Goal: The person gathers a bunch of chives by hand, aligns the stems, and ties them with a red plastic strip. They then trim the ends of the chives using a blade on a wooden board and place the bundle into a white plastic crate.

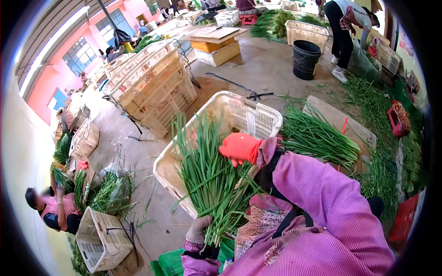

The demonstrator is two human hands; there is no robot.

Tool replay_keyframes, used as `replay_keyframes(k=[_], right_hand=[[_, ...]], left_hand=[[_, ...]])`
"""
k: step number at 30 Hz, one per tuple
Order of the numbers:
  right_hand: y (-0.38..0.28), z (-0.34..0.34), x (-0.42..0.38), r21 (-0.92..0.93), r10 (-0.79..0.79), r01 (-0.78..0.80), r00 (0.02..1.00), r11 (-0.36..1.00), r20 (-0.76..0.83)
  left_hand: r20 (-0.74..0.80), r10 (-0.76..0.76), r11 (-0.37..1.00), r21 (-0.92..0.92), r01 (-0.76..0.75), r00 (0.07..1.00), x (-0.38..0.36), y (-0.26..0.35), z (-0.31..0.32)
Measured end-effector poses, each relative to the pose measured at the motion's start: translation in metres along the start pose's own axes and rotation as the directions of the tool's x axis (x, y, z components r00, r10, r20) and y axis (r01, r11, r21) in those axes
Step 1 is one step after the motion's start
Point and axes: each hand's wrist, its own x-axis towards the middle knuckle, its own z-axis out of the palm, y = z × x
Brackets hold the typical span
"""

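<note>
A large bunch of garlic chives (207, 170), long green blades with pale stem ends, leans over a white plastic crate (271, 120). My left hand (200, 230), in a pale glove, is closed around the stem ends low in the view. At the bunch's right side is my right hand (240, 148) in an orange-red glove. Its fingers are curled against the blades; whatever they may pinch is hidden. Another pile of chives (320, 138) lies on a board (363, 131) to the right, with a red strip (343, 133) beside it.
Stacked crates (156, 92) stand beyond the near crate. A black bucket (306, 60) is farther back, near a bending person (345, 32). Loose greens (377, 119) cover the floor at right. Another person (57, 209) sits at left, holding greens, beside an overturned crate (101, 241).
</note>
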Motion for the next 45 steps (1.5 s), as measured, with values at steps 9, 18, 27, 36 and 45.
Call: replay_keyframes(k=[9, 18, 27, 36, 45], right_hand=[[0.018, -0.081, -0.006, 0.413, -0.076, 0.608, 0.617, 0.678, -0.783], [-0.007, 0.001, -0.019, -0.002, 0.049, -0.049, 0.998, 0.999, -0.042], [0.001, -0.012, -0.014, 0.358, -0.101, 0.279, 0.891, 0.891, -0.443], [-0.01, -0.063, -0.044, 0.387, 0.04, 0.08, 0.956, 0.918, -0.29], [0.048, 0.029, -0.011, 0.339, 0.075, -0.119, 0.987, 0.933, 0.141]], left_hand=[[-0.046, 0.109, 0.97, -0.214, -0.116, 0.993, -0.004, -0.024, -0.05], [-0.081, 0.074, 0.986, -0.142, -0.085, 0.994, -0.008, -0.023, -0.041], [-0.126, 0.059, 0.987, -0.138, -0.076, 0.99, -0.016, -0.022, -0.033], [-0.044, -0.017, 0.969, -0.247, 0.005, 0.999, -0.012, -0.033, -0.059], [0.069, 0.019, 0.981, -0.192, -0.006, 0.997, -0.009, -0.031, -0.061]])
